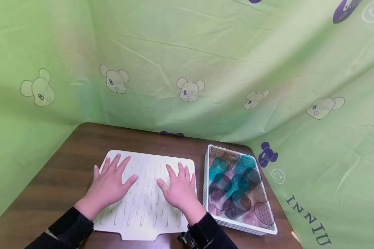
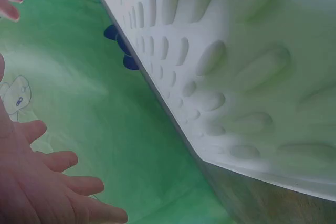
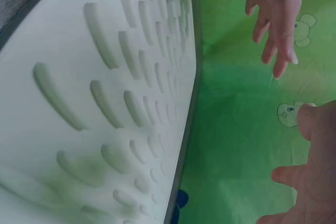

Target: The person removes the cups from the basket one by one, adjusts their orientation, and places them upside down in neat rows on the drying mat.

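1 left hand [image 1: 109, 185], 1 right hand [image 1: 181, 190], 1 white board [image 1: 145, 199], 1 table [image 1: 118, 138] and 1 basket [image 1: 238, 227] are showing; the basket is holding at least 10 cups [image 1: 241, 182], overlapping beyond exact counting.

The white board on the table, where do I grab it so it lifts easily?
Probably by its two side edges: left grip from the left, right grip from the right. The white board is wide and lies flat on the table. Go carefully on the right; the basket stands close.

Left grip [image 1: 110, 185], right grip [image 1: 181, 189] apart; backs up, fingers spread, thumbs toward each other.
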Demonstrator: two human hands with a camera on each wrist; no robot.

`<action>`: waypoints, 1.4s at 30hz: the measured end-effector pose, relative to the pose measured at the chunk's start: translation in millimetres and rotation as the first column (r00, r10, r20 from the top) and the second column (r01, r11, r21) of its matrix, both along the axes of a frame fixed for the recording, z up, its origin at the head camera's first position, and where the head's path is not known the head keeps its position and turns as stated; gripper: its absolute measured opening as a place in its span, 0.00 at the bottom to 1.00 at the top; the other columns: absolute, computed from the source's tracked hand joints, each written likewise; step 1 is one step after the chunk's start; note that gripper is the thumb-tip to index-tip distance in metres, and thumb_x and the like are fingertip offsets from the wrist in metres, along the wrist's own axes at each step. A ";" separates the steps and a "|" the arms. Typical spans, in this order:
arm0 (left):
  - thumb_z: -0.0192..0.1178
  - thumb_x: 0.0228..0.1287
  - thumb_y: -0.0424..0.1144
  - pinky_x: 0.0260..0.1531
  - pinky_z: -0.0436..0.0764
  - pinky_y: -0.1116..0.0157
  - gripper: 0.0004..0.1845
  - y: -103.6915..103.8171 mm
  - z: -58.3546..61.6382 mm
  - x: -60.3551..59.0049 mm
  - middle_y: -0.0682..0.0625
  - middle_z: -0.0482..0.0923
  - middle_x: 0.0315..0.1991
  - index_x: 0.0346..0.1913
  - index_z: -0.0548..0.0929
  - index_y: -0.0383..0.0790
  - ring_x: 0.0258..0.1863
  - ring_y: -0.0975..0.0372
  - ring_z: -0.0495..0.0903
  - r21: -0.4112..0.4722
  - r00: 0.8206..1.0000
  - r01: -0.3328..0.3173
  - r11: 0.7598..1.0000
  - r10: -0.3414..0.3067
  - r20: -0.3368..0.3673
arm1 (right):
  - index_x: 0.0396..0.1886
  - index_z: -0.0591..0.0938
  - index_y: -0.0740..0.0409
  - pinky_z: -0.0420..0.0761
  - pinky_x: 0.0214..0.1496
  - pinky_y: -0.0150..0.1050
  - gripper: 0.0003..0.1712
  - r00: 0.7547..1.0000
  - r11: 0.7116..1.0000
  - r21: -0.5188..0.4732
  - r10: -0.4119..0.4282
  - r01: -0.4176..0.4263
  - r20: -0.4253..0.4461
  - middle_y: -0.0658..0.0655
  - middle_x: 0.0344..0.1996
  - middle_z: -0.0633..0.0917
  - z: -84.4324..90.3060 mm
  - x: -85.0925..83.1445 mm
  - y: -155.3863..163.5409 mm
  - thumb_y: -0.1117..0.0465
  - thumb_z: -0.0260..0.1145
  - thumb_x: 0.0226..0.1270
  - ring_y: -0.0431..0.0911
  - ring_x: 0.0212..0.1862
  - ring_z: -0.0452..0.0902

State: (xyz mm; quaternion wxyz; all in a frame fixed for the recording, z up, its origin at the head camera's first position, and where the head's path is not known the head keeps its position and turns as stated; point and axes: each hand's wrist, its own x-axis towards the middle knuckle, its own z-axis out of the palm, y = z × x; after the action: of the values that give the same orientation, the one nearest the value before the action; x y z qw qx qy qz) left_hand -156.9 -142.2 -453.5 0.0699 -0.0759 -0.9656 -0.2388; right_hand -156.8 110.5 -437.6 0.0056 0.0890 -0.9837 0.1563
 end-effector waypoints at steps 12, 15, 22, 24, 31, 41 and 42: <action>0.45 0.71 0.72 0.62 0.36 0.22 0.45 -7.4 6.6 10.2 0.32 0.48 0.79 0.79 0.58 0.44 0.72 0.24 0.46 0.068 1.000 0.019 0.998 -0.020 0.010 | 0.74 0.70 0.48 0.48 0.75 0.70 0.40 0.974 0.970 0.126 -0.193 0.207 -0.116 0.66 0.70 0.71 32.0 16.7 52.4 0.35 0.62 0.69 0.63 0.73 0.63; 0.45 0.71 0.72 0.62 0.36 0.22 0.45 -8.3 5.8 9.5 0.33 0.49 0.79 0.79 0.58 0.44 0.72 0.23 0.46 0.070 1.000 0.015 0.997 -0.017 0.024 | 0.64 0.76 0.58 0.61 0.67 0.69 0.34 0.946 0.940 0.149 -0.287 0.308 -0.149 0.68 0.58 0.79 34.4 15.4 77.0 0.41 0.65 0.69 0.65 0.62 0.72; 0.43 0.70 0.73 0.63 0.38 0.23 0.46 -5.7 1.1 6.5 0.34 0.49 0.79 0.79 0.58 0.44 0.72 0.23 0.46 0.071 0.999 0.026 0.997 -0.028 0.034 | 0.51 0.80 0.68 0.66 0.53 0.68 0.31 0.901 0.872 0.242 -0.433 0.426 -0.024 0.70 0.50 0.79 35.8 16.5 115.7 0.42 0.66 0.68 0.67 0.54 0.72; 0.44 0.71 0.72 0.64 0.38 0.23 0.46 -7.0 -1.1 6.1 0.33 0.49 0.79 0.79 0.58 0.43 0.72 0.23 0.45 0.071 0.999 0.026 0.997 -0.028 0.031 | 0.48 0.83 0.67 0.66 0.53 0.68 0.28 0.906 0.880 0.244 -0.423 0.407 0.016 0.68 0.48 0.81 35.5 18.1 119.7 0.44 0.66 0.69 0.65 0.52 0.74; 0.47 0.72 0.69 0.65 0.39 0.24 0.43 -12.7 -3.1 8.6 0.32 0.50 0.79 0.78 0.61 0.42 0.72 0.24 0.45 0.084 0.999 0.031 0.996 -0.032 0.007 | 0.41 0.81 0.63 0.66 0.52 0.68 0.19 0.916 0.903 0.208 -0.396 0.377 0.057 0.61 0.36 0.82 43.3 31.9 125.4 0.49 0.67 0.69 0.59 0.43 0.78; 0.48 0.73 0.67 0.66 0.40 0.26 0.42 -13.4 -2.7 7.0 0.29 0.51 0.77 0.77 0.62 0.39 0.72 0.24 0.48 0.111 0.999 0.029 0.993 -0.032 0.023 | 0.10 0.71 0.50 0.66 0.35 0.47 0.23 0.949 0.948 0.229 -0.262 0.220 0.174 0.49 0.11 0.68 41.1 40.8 118.6 0.52 0.64 0.63 0.47 0.19 0.66; 0.49 0.73 0.67 0.67 0.40 0.26 0.42 -13.3 -3.5 6.3 0.28 0.51 0.77 0.77 0.62 0.39 0.72 0.24 0.47 0.114 0.999 0.030 0.993 -0.033 0.023 | 0.11 0.71 0.50 0.65 0.32 0.46 0.21 0.953 0.948 0.233 -0.258 0.217 0.161 0.50 0.11 0.69 42.4 40.6 118.5 0.54 0.63 0.63 0.47 0.19 0.66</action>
State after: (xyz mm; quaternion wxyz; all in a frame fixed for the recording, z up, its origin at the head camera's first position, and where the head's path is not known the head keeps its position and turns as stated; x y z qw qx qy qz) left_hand -150.5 -155.5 -457.0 0.0581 -0.0840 -0.9498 -0.2956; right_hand -116.2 229.0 -395.2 -0.0787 -0.0457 -0.9943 0.0563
